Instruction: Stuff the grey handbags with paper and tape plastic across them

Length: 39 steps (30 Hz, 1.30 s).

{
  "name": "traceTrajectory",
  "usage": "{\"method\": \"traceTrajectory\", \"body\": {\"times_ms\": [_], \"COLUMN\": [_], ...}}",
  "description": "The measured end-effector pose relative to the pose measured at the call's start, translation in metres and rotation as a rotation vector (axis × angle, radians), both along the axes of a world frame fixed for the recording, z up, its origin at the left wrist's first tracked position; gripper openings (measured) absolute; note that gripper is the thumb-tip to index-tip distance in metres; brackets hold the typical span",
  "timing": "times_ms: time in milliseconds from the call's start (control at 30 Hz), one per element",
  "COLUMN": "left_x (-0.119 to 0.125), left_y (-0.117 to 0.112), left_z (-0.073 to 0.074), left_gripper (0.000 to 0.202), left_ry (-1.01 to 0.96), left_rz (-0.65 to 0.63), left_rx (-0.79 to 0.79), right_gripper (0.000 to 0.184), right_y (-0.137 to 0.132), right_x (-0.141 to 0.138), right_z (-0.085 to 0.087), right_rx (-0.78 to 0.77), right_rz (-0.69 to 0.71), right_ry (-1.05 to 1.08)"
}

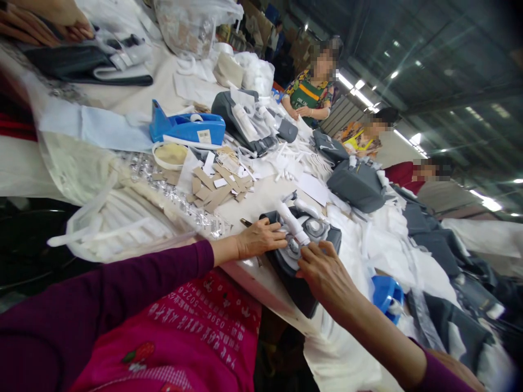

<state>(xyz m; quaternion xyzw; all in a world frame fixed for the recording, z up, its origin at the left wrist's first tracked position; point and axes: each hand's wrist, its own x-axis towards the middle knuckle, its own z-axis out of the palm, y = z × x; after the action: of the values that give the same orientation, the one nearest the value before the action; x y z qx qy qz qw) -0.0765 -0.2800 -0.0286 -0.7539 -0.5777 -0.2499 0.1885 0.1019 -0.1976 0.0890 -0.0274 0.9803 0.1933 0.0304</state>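
Note:
A dark grey bag piece (pixel 296 272) lies at the near table edge with rolled white foam wrap (pixel 293 223) on its straps. My left hand (pixel 261 238) rests on the bag's left side, fingers curled together against the wrapped strap. My right hand (pixel 322 269) pinches the lower end of the white wrap with fingertips pressed together. A thin dark tool (pixel 245 222) lies just behind my left hand.
A blue tape dispenser (pixel 186 127) and a pile of brown card tags (pixel 216 185) sit on the table (pixel 269 193). Clear plastic bags (pixel 118 218) hang at the left. More grey bags (pixel 357 185) and white wrap lie along the table. Other people sit at the far side.

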Motion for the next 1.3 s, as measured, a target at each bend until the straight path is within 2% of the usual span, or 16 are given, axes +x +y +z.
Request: {"method": "traceTrajectory", "body": {"times_ms": [67, 167, 300, 367, 433, 533, 633, 767, 933, 1067, 1167, 1300], "left_x": [0.001, 0.006, 0.021, 0.029, 0.033, 0.034, 0.033, 0.038, 0.043, 0.045, 0.047, 0.049], "left_y": [0.0, -0.004, -0.02, -0.027, -0.027, -0.013, 0.005, 0.016, 0.018, 0.02, 0.021, 0.022], "left_z": [0.0, 0.001, 0.014, 0.022, 0.026, 0.023, 0.015, 0.01, 0.012, 0.018, 0.023, 0.024], "left_gripper": [0.014, 0.013, 0.015, 0.014, 0.015, 0.024, 0.026, 0.032, 0.014, 0.018, 0.017, 0.017], "left_ry": [-0.011, -0.013, -0.038, -0.075, -0.132, -0.196, -0.24, -0.269, -0.252, -0.288, -0.305, -0.297], "left_rz": [0.001, 0.006, 0.125, 0.13, 0.011, -0.228, -0.304, -0.262, -0.14, -0.052, -0.014, 0.009], "left_rx": [0.014, 0.014, -0.03, -0.059, -0.08, -0.118, -0.163, -0.196, -0.244, -0.328, -0.371, -0.301], "right_gripper": [0.01, 0.011, 0.015, 0.015, 0.014, 0.014, 0.015, 0.015, 0.018, 0.018, 0.015, 0.013], "right_y": [0.003, 0.002, 0.001, 0.002, 0.006, 0.012, 0.016, 0.021, 0.025, 0.028, 0.027, 0.016], "right_x": [0.002, 0.006, 0.011, 0.012, 0.014, 0.017, 0.02, 0.024, 0.024, 0.024, 0.023, 0.017], "right_z": [0.003, 0.004, -0.004, -0.007, -0.008, -0.008, -0.007, -0.006, -0.002, 0.0, 0.003, 0.009], "right_rx": [-0.004, 0.009, -0.011, -0.025, -0.031, -0.052, -0.082, -0.126, -0.2, -0.254, -0.234, -0.075], "right_rz": [0.025, -0.022, -0.078, -0.07, -0.058, -0.036, -0.017, 0.007, 0.073, 0.098, 0.035, -0.109], "right_ry": [-0.014, -0.017, 0.011, 0.029, 0.049, 0.085, 0.096, 0.098, 0.114, 0.097, 0.048, -0.001]}}
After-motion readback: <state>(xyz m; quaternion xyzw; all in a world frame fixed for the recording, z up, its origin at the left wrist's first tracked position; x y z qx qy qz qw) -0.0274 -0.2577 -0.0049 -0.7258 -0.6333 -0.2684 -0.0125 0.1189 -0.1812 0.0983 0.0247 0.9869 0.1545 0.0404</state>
